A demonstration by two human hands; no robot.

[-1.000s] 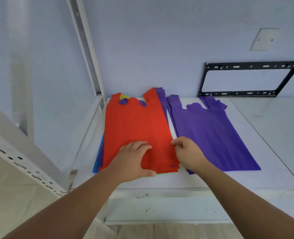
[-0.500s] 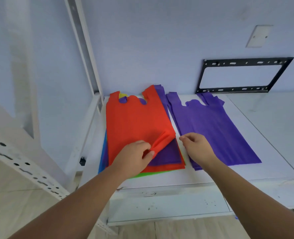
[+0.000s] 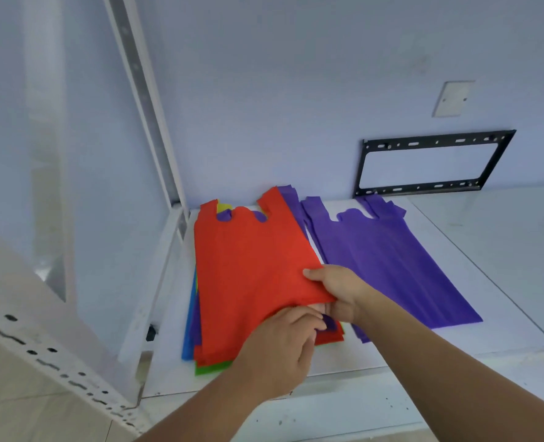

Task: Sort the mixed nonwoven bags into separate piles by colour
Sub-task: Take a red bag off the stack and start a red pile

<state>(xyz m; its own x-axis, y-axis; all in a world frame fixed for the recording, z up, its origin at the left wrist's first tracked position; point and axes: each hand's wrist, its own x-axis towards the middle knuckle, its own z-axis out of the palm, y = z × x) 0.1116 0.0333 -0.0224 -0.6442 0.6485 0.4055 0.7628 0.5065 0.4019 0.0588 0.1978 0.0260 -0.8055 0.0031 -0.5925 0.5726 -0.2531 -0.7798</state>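
The right hand (image 3: 337,291) pinches the near right corner of the flat red-orange nonwoven bag (image 3: 251,266) with cut-out handles, thumb on top and the other fingers tucked under the raised corner. That bag is the top sheet of the mixed stack of coloured nonwoven bags (image 3: 211,366), which spreads away from and to the left of those fingers on the white bench (image 3: 408,346). The left hand (image 3: 280,349) is just beside and nearer the body, its fingers (image 3: 309,317) curled with the tips on the purple nonwoven bag (image 3: 329,323) exposed under the lifted corner; whether they pinch that layer or only press it down cannot be told. Beyond the right fingers, to their right, the flat pile of purple nonwoven bags (image 3: 385,263) lies apart from the stack. The step in hand looks like peeling the red-orange nonwoven bag off the stack. The next move probably calls for drawing it clear while the left fingers hold the layers below, then laying it on a bare part of the bench as a pile of its own.
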